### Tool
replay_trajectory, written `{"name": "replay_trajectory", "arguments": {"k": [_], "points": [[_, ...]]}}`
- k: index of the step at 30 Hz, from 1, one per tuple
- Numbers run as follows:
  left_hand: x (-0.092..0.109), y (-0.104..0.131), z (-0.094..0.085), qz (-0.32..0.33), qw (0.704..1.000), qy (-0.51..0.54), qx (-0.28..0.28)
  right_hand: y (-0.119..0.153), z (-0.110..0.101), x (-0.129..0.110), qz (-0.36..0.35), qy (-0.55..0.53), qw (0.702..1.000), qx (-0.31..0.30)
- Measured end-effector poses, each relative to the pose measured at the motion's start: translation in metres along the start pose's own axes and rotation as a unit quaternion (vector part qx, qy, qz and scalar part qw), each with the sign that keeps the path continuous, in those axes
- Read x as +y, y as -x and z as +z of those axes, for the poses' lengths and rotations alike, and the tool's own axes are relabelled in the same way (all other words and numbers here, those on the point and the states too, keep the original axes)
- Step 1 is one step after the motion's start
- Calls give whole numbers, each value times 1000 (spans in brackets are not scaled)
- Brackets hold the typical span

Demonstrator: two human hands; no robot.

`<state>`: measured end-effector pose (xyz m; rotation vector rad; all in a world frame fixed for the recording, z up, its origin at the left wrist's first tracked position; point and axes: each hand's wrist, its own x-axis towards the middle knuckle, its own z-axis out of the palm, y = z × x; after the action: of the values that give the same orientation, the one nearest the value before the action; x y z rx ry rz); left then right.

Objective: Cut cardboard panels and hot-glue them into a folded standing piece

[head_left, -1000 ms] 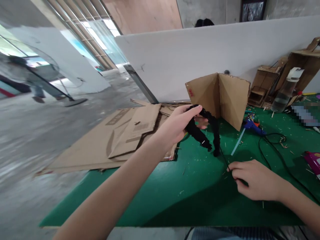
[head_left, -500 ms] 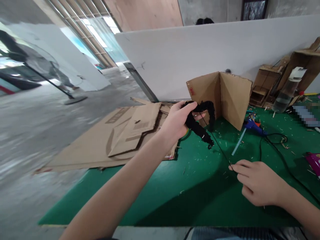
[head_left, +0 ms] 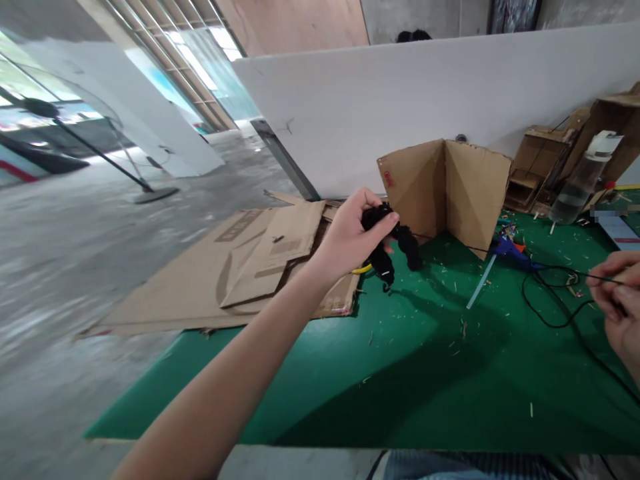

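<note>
My left hand (head_left: 357, 230) is closed around a bundle of black cord (head_left: 411, 250), held above the green table near its left-hand cardboard. Two thick black lengths of the bundle hang down below my fingers. A thin black strand runs from it to the right. At the right edge of the view, my right hand (head_left: 620, 300) has its fingers pinched on a black strand, partly cut off by the frame. A blue glue gun (head_left: 513, 252) with a pale glue stick (head_left: 481, 281) lies between the hands.
Flat cardboard sheets (head_left: 185, 267) overhang the table's left side. A folded cardboard panel (head_left: 475, 190) stands behind the bundle, before a white partition (head_left: 400, 100). A water bottle (head_left: 583, 180), a phone (head_left: 623, 232) and cardboard boxes (head_left: 543, 157) are at right. Scraps litter the green table (head_left: 425, 393).
My right hand has moved far to the right, drawing the strand out longer. The black bundle has turned and gathered closer under my left hand, which stays in nearly the same place.
</note>
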<state>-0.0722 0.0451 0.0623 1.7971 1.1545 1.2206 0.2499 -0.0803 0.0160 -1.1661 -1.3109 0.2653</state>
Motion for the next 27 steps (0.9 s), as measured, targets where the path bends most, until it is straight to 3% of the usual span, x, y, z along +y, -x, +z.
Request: {"name": "replay_trajectory", "arguments": {"k": [6, 11, 14, 19, 27], "points": [[3, 4, -10, 30, 983, -49, -176, -15, 15, 8, 64, -99, 981, 156], [5, 6, -17, 35, 958, -62, -278, -19, 18, 29, 49, -105, 972, 206], [9, 8, -15, 17, 934, -122, -336, -20, 14, 34, 41, -98, 973, 207], [13, 13, -9, 51, 919, -246, -304, -24, 7, 29, 10, -77, 963, 259], [11, 13, -15, 103, 914, -299, -255, -25, 4, 23, 43, -59, 956, 283]]}}
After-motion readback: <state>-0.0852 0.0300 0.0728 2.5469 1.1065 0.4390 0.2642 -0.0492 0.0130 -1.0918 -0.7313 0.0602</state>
